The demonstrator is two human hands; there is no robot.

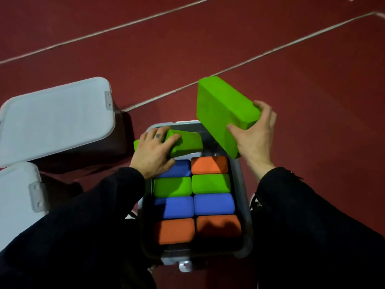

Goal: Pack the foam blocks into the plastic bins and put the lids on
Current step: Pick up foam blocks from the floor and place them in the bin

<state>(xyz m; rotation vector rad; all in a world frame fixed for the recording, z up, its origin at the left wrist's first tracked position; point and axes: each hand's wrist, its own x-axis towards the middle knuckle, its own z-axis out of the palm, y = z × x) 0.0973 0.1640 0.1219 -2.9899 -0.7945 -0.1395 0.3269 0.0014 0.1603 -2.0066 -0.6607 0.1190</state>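
Nearest us, the bin [245,205] holds orange, green and blue blocks [193,205] — our left hand [154,151] grips a green block [187,142] at its far end, our right hand [256,134] holds another [220,109] tilted above.

A green foam block [223,113] is held tilted above the far right corner of the open bin [242,180] by the right hand [255,134]. A second green block [187,142] is gripped by the left hand [155,151] at the bin's far left corner. Eight blocks, orange, green and blue, are packed in two rows inside.
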